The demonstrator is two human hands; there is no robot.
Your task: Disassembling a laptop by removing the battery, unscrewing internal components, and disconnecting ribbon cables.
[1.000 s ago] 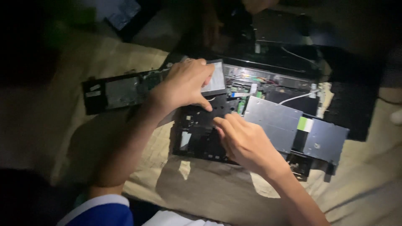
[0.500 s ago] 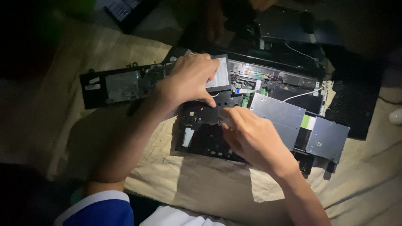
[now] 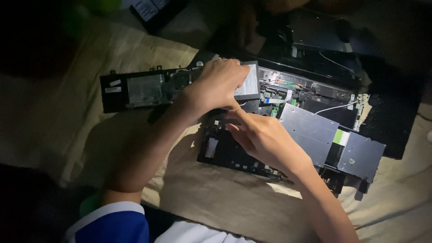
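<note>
Under a single patch of light, we work on an opened laptop chassis (image 3: 315, 135) spread on a tan cloth (image 3: 216, 202), which covers the surface from front edge to back. Our left hand (image 3: 216, 85) reaches across the chassis' back-left corner, fingers clamped on a small flat rectangular panel (image 3: 249, 83) w/ a pale face and dark rim, held slightly raised over the circuit board. Our right hand (image 3: 265, 139) sits just in front of it, index finger stretched toward the panel's lower edge, the other fingers curled loosely together & holding nothing we can make out. A long black strip part (image 3: 135, 90) lies toward the cloth's left side, touching the chassis. A silver metal plate (image 3: 310, 130) covers the chassis' right half; a white wire (image 3: 335, 107) runs behind it. We judge the step in hand as freeing the panel from the board. Next move calls for care, as we read it: lift level, check for any ribbon underneath, no yanking. Much beyond the light is too dark to tell.
</note>
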